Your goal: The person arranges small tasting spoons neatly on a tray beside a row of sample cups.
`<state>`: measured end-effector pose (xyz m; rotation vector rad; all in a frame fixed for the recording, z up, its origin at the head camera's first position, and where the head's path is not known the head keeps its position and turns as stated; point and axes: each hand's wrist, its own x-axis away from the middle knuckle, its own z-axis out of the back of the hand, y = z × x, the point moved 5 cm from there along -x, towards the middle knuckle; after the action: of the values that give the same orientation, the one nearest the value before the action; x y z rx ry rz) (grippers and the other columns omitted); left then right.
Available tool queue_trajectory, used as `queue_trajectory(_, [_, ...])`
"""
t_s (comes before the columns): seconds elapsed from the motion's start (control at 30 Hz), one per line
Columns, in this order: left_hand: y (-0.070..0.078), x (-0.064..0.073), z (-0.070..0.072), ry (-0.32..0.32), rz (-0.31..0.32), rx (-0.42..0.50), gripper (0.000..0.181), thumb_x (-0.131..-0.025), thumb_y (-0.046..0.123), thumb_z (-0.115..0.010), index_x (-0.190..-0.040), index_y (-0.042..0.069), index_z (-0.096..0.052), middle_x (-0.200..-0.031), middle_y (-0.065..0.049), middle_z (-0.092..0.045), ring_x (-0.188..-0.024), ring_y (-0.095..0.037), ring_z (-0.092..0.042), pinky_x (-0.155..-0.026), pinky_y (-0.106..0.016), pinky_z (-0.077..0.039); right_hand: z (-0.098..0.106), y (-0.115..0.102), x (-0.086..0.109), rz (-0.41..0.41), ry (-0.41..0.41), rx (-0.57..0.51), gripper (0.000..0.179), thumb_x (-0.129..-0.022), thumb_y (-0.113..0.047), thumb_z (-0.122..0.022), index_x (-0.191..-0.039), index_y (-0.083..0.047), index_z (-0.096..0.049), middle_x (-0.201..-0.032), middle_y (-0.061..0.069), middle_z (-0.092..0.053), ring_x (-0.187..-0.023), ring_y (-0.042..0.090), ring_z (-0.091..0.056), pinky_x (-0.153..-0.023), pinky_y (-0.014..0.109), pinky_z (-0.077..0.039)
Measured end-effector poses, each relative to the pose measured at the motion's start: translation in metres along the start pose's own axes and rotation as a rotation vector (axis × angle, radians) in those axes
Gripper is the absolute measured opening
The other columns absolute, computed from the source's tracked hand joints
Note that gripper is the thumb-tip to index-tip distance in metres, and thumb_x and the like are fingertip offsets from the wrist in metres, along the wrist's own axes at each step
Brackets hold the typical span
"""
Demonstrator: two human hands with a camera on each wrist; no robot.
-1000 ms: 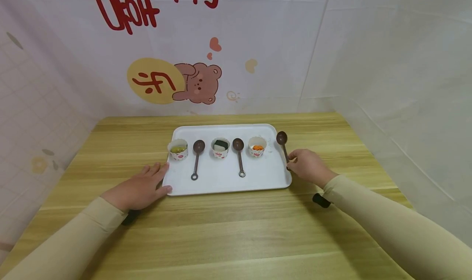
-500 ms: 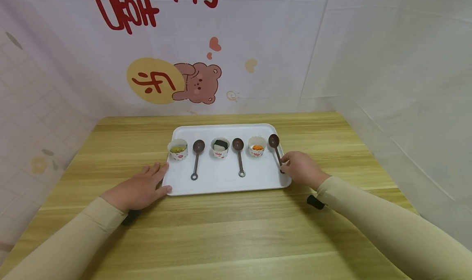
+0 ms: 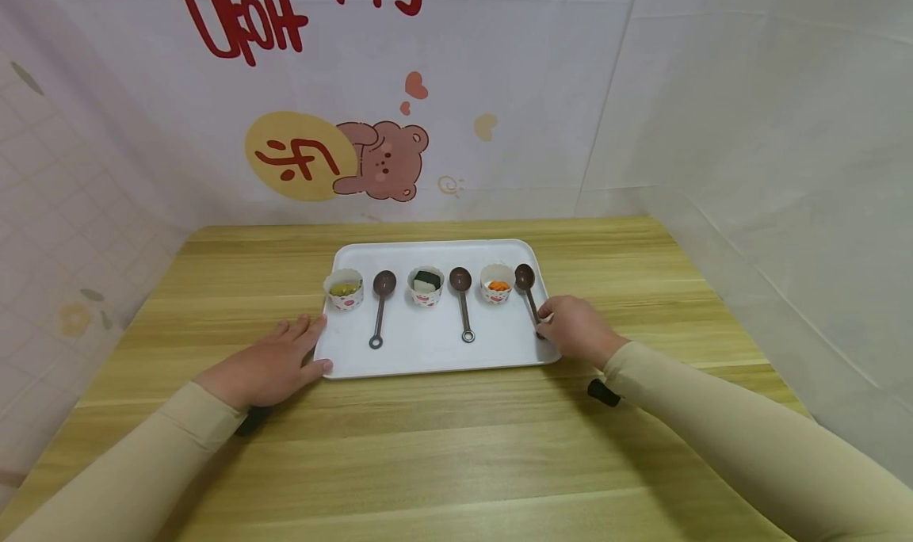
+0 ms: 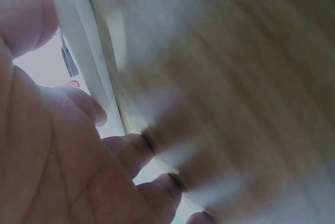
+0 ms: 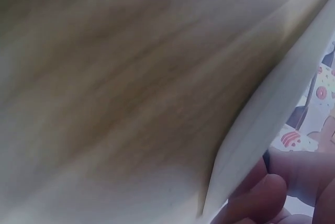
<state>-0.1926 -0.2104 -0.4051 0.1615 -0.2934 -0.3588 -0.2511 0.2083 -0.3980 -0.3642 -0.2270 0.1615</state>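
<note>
A white tray (image 3: 428,352) holds a row of paper cups and brown spoons. My right hand (image 3: 579,330) pinches the handle end of the right-hand spoon (image 3: 525,276), whose bowl lies beside the cup with orange pieces (image 3: 497,287). In the right wrist view, curled fingers (image 5: 256,198) show just past the tray's rim. My left hand (image 3: 267,366) rests with extended fingers at the tray's left edge, thumb on the rim. Two other spoons, the middle one (image 3: 460,279) and the left one (image 3: 384,284), flank a cup with a white and dark green item (image 3: 426,285).
At the tray's left end stands a cup of greenish food (image 3: 345,290). The tray sits on a wood-grain table (image 3: 428,463). A white printed sheet (image 3: 528,90) hangs behind, and pale sheets enclose both sides.
My right hand has moved left with the spoon, bringing it from over the tray's right edge to beside the orange-filled cup. The left hand has stayed in place.
</note>
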Motion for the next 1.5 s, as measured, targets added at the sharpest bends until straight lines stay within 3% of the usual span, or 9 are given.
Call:
queue_trajectory(0.73, [0.0000, -0.0001, -0.0005, 0.009, -0.011, -0.006, 0.081, -0.092, 0.060, -0.037, -0.148, 0.004, -0.018, -0.149, -0.029, -0.020, -0.133, -0.054, -0.018, -0.105, -0.063, -0.024, 0.0008, -0.0087, 0.0024, 0.029, 0.040, 0.162, 0.028, -0.085, -0.023, -0.067, -0.105, -0.003, -0.066, -0.092, 0.007, -0.069, -0.068, 0.013, -0.057, -0.057, 0.024, -0.046])
queue_trajectory(1.2, [-0.0018, -0.0016, -0.0021, 0.006, -0.011, 0.004, 0.079, -0.094, 0.056, -0.038, -0.148, 0.003, -0.017, -0.148, -0.031, -0.018, -0.133, -0.056, -0.016, -0.105, -0.063, -0.022, 0.0009, -0.0090, 0.0047, 0.037, 0.033, 0.166, 0.030, -0.086, -0.023, -0.066, -0.108, -0.002, -0.065, -0.097, 0.010, -0.068, -0.069, 0.013, -0.057, -0.058, 0.024, -0.047])
queue_trajectory(1.5, [-0.0019, -0.0010, -0.0018, 0.006, -0.011, 0.006, 0.079, -0.094, 0.056, -0.039, -0.148, 0.003, -0.017, -0.148, -0.032, -0.018, -0.133, -0.056, -0.015, -0.105, -0.063, -0.022, 0.0014, -0.0096, 0.0054, 0.054, 0.036, 0.172, 0.029, -0.086, -0.023, -0.066, -0.107, -0.003, -0.065, -0.091, 0.008, -0.068, -0.065, 0.013, -0.057, -0.055, 0.024, -0.046])
